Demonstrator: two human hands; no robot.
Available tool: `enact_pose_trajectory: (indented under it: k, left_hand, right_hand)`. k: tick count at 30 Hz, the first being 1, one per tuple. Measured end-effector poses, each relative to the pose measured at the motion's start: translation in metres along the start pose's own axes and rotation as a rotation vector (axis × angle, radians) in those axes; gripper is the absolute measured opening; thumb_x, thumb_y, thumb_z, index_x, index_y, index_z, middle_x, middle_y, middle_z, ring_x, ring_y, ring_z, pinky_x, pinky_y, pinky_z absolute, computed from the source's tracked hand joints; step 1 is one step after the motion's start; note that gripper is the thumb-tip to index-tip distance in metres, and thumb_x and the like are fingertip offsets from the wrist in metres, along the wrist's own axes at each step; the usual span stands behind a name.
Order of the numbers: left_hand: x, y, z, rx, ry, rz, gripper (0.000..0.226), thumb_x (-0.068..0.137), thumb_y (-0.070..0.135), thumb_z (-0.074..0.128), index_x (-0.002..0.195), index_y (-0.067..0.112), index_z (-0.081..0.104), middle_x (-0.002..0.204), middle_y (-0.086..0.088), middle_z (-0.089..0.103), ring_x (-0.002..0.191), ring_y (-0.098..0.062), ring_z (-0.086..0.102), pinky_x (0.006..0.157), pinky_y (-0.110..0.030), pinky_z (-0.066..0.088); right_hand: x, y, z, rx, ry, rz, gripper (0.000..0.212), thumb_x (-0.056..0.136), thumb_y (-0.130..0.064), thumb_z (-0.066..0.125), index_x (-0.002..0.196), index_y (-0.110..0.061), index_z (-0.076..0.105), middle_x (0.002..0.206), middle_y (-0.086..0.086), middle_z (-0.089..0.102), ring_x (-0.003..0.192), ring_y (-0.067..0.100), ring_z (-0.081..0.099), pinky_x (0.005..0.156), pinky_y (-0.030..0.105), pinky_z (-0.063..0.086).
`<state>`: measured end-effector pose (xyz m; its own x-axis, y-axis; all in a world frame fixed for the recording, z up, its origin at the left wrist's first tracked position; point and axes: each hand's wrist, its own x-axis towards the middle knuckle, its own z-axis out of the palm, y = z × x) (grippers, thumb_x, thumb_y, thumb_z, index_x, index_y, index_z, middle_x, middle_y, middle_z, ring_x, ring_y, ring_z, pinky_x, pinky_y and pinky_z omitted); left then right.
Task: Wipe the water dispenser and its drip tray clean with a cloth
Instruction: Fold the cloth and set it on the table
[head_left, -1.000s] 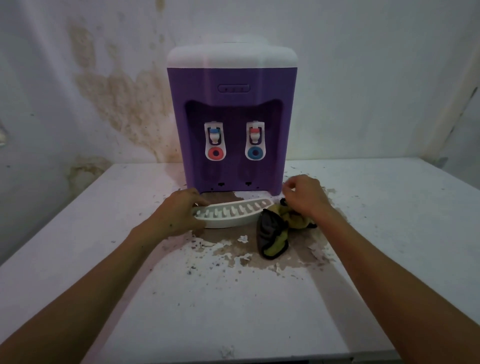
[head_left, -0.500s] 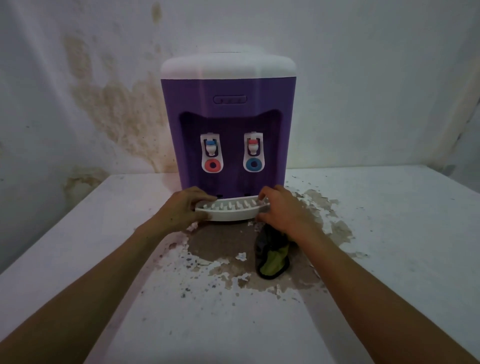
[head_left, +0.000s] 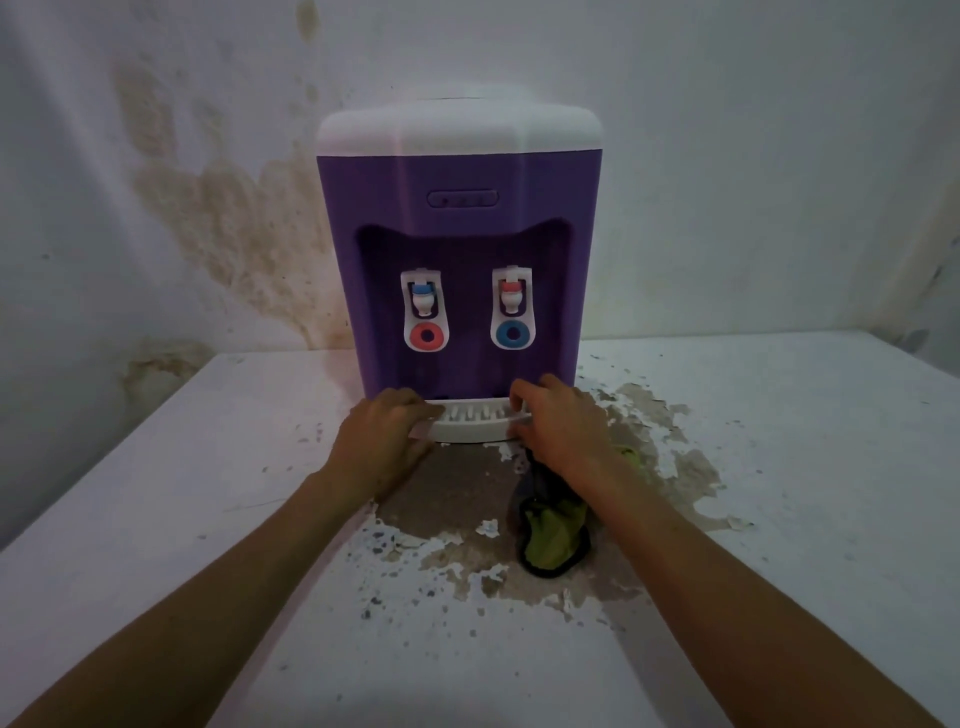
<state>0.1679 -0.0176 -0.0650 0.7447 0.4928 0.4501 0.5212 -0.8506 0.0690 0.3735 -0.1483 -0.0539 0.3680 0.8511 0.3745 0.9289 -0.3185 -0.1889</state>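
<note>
Squarely against the stained wall, a purple water dispenser (head_left: 460, 249) with a white top is seen standing upright on the peeling white desk (head_left: 779, 467). Two white taps, one blue-capped and one red-capped, are set in its recess. The white slotted drip tray (head_left: 475, 422) is held at the dispenser's base by both ends: the left hand (head_left: 384, 441) and the right hand (head_left: 561, 426) are curled round it. A yellow-green and dark cloth (head_left: 553, 535) lies crumpled under the right wrist.

White wall (head_left: 727, 156) behind, brown damp staining (head_left: 234, 228) at left, running down to table's rear edge. White table (head_left: 182, 493), paint flaked to bare brown patches (head_left: 457, 493) mid-surface. Dim light.
</note>
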Motion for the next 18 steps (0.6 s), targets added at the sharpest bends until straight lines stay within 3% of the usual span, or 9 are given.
enact_pose_trajectory:
  k: [5,13,18]
  left_hand:
    - [0.005,0.002,0.002,0.071,0.075,0.001,0.032,0.087,0.029,0.076,0.119,0.027,0.073,0.110,0.000,0.068,0.100,-0.022,0.065,0.084,-0.038,0.051]
    - [0.013,0.002,-0.006,0.017,0.081,0.018,0.028,0.086,0.024,0.079,0.113,0.023,0.074,0.108,-0.002,0.068,0.098,-0.023,0.066,0.087,-0.041,0.054]
    - [0.015,0.001,-0.010,0.010,0.077,-0.001,0.029,0.087,0.028,0.078,0.115,0.023,0.075,0.111,-0.001,0.068,0.100,-0.022,0.066,0.090,-0.040,0.054]
  right_hand:
    - [0.001,0.002,0.004,-0.016,-0.026,-0.008,0.026,0.095,-0.030,0.061,0.119,-0.039,0.055,0.110,0.005,0.052,0.096,0.034,0.059,0.081,0.046,0.056]
    - [0.001,0.003,0.005,-0.075,0.028,-0.016,0.022,0.095,-0.027,0.060,0.116,-0.029,0.054,0.112,0.005,0.052,0.097,0.034,0.058,0.075,0.047,0.057]
    - [0.004,-0.001,0.003,-0.096,0.071,-0.009,0.017,0.095,-0.028,0.062,0.112,-0.031,0.059,0.105,0.002,0.057,0.100,0.029,0.059,0.069,0.040,0.053]
